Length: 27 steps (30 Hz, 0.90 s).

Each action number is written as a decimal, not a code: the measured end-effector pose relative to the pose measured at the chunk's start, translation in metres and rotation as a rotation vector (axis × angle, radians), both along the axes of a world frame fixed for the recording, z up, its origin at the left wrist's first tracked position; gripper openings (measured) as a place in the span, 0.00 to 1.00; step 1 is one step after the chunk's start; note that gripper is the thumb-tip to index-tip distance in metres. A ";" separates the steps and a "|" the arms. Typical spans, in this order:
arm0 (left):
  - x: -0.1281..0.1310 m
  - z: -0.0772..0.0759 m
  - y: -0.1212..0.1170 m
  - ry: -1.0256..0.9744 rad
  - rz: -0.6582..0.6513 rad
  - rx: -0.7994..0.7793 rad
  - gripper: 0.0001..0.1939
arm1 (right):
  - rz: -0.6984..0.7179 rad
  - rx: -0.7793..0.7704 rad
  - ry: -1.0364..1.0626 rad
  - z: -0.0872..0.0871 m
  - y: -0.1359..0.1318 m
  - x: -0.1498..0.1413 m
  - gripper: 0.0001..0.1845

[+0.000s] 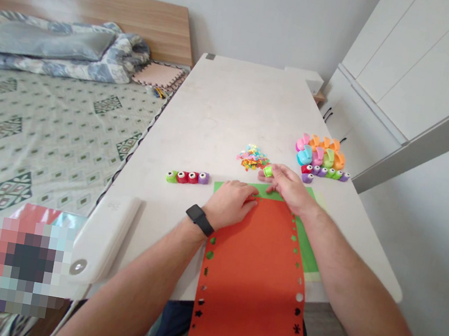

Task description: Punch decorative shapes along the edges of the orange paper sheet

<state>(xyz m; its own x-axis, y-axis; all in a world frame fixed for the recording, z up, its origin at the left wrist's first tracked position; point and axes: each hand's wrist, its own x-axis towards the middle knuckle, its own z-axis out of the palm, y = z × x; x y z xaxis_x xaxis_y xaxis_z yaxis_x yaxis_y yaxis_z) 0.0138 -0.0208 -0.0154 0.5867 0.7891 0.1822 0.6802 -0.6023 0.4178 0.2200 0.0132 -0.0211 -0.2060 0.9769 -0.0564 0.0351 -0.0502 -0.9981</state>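
My right hand (290,187) holds a small green craft punch (268,171) between thumb and fingers, above the far edge of the paper. My left hand (232,205) grips the far left corner of an orange sheet of paper (252,270), its fingers curled at the edge. Small shapes such as hearts, stars and flowers are cut along the sheet's left, right and near edges. The near part of the sheet hangs over the table edge toward me. Green paper (309,250) lies under it. A heap of colourful paper cutouts (252,157) lies just beyond my hands.
Several small punches (187,177) stand in a row at left on the white table (235,106). More small and large punches (321,154) are grouped at right. A long white device (107,234) lies at the left edge, beside a bed (55,122). White cabinets (417,68) stand at right.
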 end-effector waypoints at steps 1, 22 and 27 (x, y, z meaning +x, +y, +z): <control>0.000 0.000 0.000 -0.002 -0.001 0.004 0.10 | -0.031 0.043 -0.021 -0.002 0.002 0.000 0.23; -0.001 -0.004 0.001 0.008 -0.009 0.026 0.11 | -0.220 0.082 -0.034 -0.012 0.013 0.004 0.25; -0.001 -0.004 0.001 0.010 -0.010 0.017 0.11 | -0.256 0.128 -0.025 -0.009 0.010 0.008 0.24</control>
